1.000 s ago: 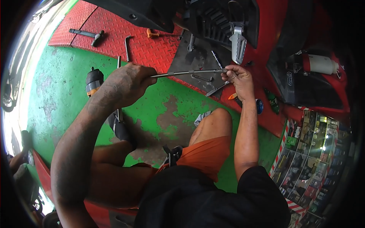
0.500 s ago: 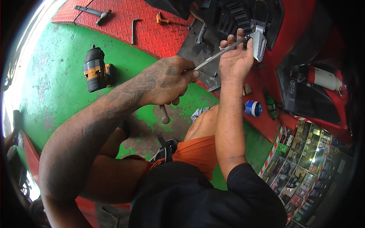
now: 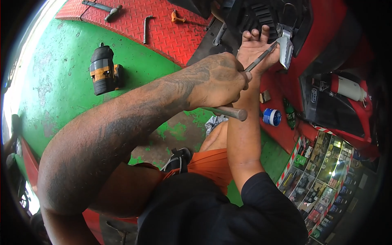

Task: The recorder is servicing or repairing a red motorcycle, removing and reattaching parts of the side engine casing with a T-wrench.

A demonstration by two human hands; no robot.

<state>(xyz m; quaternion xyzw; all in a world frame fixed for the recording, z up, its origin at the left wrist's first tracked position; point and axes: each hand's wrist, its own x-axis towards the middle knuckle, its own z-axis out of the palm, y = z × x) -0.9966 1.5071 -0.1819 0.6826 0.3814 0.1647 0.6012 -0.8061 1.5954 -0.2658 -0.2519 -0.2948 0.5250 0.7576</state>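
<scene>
My left hand (image 3: 217, 81), its arm tattooed, is closed on a metal T-handle tool (image 3: 232, 113); the handle's bar pokes out below my fingers and a thin shaft (image 3: 260, 58) runs up to the right. My right hand (image 3: 256, 50) is palm up behind the shaft, fingers apart and slightly curled, with the shaft crossing over the palm. The shaft's tip is by a silver folding footpeg (image 3: 286, 53) on a red and black vehicle (image 3: 320, 34). Whether the tip touches the footpeg, I cannot tell.
An impact wrench (image 3: 104, 71) stands on green floor. A hammer (image 3: 102, 8), L-shaped wrench (image 3: 146, 30) and orange-handled tool (image 3: 177, 17) lie on a red ramp (image 3: 126, 24). A blue tub (image 3: 271, 117), green bottle (image 3: 290, 114) and glass display case (image 3: 318, 175) are at right.
My left hand has moved rightward with the tool, its shaft tilting up toward the footpeg. My right hand has moved up and released its pinch on the shaft, opening palm up.
</scene>
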